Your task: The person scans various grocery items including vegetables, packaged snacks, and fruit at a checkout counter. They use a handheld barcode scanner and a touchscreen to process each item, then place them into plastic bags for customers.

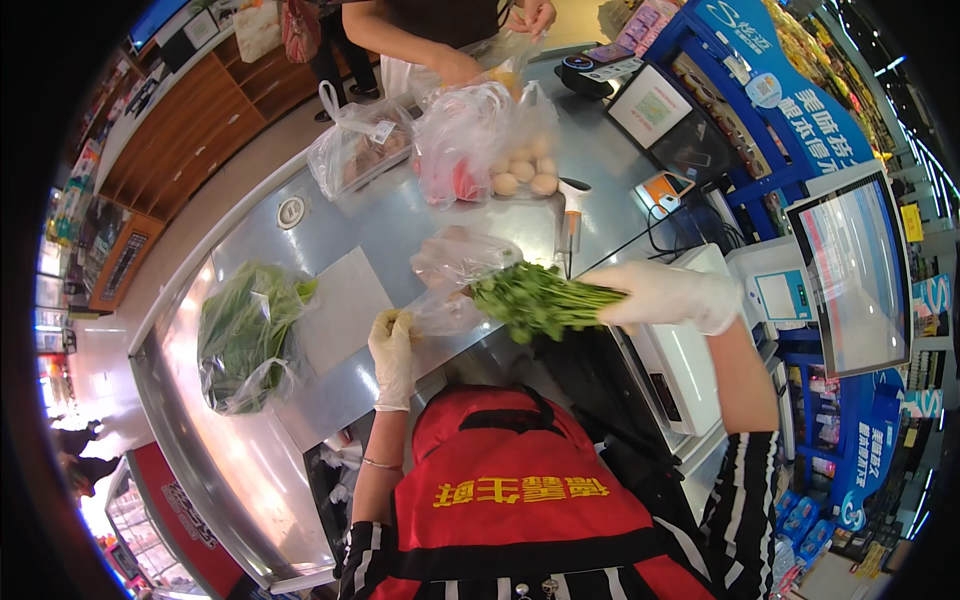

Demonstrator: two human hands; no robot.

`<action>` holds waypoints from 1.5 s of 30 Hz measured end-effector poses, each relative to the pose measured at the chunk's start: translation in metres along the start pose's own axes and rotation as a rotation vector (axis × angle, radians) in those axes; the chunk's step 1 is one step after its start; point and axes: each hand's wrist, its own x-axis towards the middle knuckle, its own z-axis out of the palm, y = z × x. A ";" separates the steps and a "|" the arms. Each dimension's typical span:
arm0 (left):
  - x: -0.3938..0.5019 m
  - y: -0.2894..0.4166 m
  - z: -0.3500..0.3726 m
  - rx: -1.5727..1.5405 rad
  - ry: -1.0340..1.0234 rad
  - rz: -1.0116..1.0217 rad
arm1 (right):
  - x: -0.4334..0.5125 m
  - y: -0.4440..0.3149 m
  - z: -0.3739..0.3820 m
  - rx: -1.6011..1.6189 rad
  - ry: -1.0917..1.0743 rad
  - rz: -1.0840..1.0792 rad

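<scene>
My gloved right hand (664,295) grips a bunch of leafy green herbs (536,300) by its stems, the leaves pointing left. With my gloved left hand (392,337) I pinch the edge of a clear plastic bag (457,274), whose film touches the herb leaves. Further left lies a clear bag of green leafy vegetables (251,337), beside a grey square plate (345,307) on the metal counter (330,225). Beyond my hands stand a bag of eggs (525,169), a bag with something red (457,176) and a bagged tray (360,146).
A handheld scanner (572,210) stands behind the herbs. To the right are a white scale (679,375), a monitor (855,270) and a framed printed code (649,105). Another person's hands (461,67) are over the bags across the counter.
</scene>
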 end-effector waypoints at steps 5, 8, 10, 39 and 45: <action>0.010 -0.001 -0.007 0.095 -0.001 0.003 | -0.121 0.024 -0.017 0.013 0.187 0.144; 0.012 0.000 -0.012 0.123 -0.072 0.008 | -0.182 0.070 -0.003 0.127 0.642 0.091; 0.013 0.004 -0.016 0.171 -0.131 0.044 | -0.190 0.123 0.017 -0.036 0.983 0.063; 0.069 0.075 0.088 1.073 -0.566 1.200 | -0.215 0.266 0.049 -0.480 1.996 0.205; 0.043 0.110 0.080 0.785 -0.726 0.606 | -0.228 0.230 -0.012 -0.920 1.929 0.417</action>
